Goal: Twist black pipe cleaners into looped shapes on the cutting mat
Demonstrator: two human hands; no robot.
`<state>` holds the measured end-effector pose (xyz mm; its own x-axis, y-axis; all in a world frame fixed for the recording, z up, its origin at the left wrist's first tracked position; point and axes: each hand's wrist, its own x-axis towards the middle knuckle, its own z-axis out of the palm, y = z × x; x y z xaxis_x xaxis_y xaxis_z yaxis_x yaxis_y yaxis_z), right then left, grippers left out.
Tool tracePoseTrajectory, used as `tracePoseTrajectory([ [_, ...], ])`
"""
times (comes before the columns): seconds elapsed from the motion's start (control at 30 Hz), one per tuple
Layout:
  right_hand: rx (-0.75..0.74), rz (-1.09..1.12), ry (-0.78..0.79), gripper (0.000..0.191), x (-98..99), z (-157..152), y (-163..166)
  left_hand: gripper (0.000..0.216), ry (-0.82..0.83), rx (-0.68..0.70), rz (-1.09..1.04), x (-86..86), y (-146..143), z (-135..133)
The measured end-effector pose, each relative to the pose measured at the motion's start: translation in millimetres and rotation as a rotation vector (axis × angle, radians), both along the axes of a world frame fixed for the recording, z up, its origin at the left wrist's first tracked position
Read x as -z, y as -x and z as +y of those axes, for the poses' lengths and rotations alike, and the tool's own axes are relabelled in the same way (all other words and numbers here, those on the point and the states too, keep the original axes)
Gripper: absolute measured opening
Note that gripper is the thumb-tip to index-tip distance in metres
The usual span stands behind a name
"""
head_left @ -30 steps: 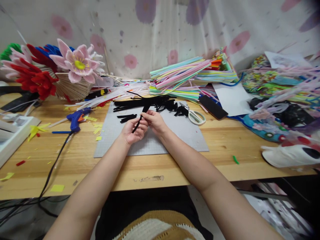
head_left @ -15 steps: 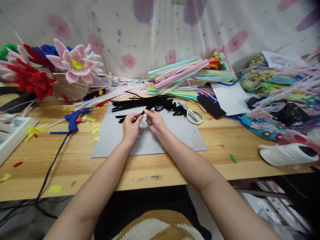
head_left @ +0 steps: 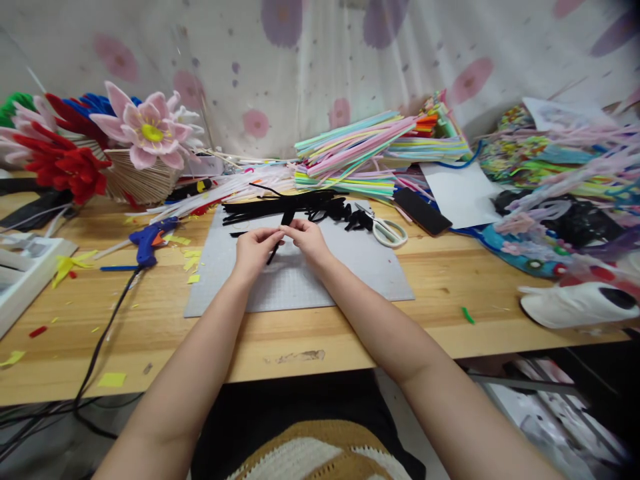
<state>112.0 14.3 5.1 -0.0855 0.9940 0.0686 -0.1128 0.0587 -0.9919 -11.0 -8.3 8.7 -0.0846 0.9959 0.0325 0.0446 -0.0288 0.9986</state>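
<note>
Both hands meet over a grey cutting mat on the wooden table. My left hand and my right hand each pinch the same short black pipe cleaner, which hangs down between the fingertips. Just behind the hands lies a pile of black pipe cleaners. White-handled scissors rest on the mat to the right of that pile.
A blue glue gun with a black cord lies left of the mat. Pipe-cleaner flowers stand at back left. Bundles of coloured pipe cleaners, a black phone and white paper fill the back. A white object sits right.
The left hand turned from palm-up with the black pipe cleaner across it to a fingertip pinch, and both hands shifted slightly toward the black pile.
</note>
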Motion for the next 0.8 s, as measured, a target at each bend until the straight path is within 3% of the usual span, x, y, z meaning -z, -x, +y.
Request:
tracePoseTrajectory([
  [0.17, -0.130, -0.004, -0.029, 0.025, 4.3, 1.5, -1.3, 0.036, 0.222, 0.141, -0.200, -6.1, 6.3, -3.4],
  [0.37, -0.176, -0.155, -0.108, 0.026, 5.9, 6.1, -6.3, 0.033, 0.287, 0.220, -0.307, -3.8, 9.3, -4.2],
  [0.5, -0.197, -0.199, -0.059, 0.031, 3.5, 8.2, -13.2, 0.030, 0.216, 0.114, -0.277, -1.6, 8.9, -1.6],
  [0.63, -0.205, -0.343, -0.052, 0.025, 4.4, 8.4, -19.2, 0.023, 0.148, -0.033, -0.158, 7.1, 9.6, 3.2],
  [0.8, -0.295, -0.334, -0.072, 0.021, -4.1, 1.0, -20.0, 0.018, 0.044, -0.086, 0.042, 19.8, 10.1, 9.7],
])
